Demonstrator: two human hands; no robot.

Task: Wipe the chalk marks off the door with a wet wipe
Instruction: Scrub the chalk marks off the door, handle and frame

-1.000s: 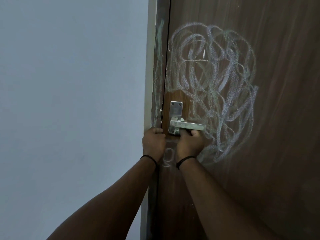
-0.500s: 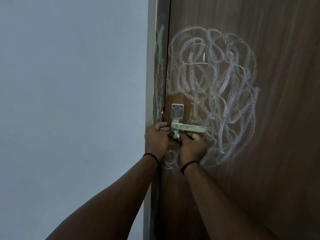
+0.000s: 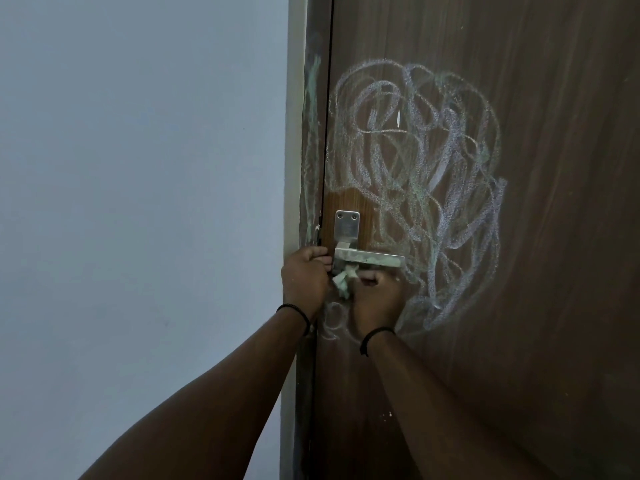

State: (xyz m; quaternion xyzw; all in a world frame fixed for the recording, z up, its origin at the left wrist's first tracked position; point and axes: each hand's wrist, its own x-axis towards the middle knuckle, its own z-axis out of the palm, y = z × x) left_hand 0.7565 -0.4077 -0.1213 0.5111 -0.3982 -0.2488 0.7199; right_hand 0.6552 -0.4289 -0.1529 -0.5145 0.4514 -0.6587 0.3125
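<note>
Both hands are working at the handle (image 3: 369, 259) near the door's (image 3: 554, 237) left edge. The left hand (image 3: 304, 282) is curling around the edge beside the handle plate, while the right hand (image 3: 379, 299) is pinching the crumpled wipe (image 3: 343, 277) just under the lever. The chalk marks (image 3: 415, 188) are covering the door above and to the right. Unbunching the wipe and pressing it flat would probably clean better.

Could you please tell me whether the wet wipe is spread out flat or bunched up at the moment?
Bunched up. The wet wipe shows as a crumpled wad just below the door handle, between the left hand and right hand.
</note>
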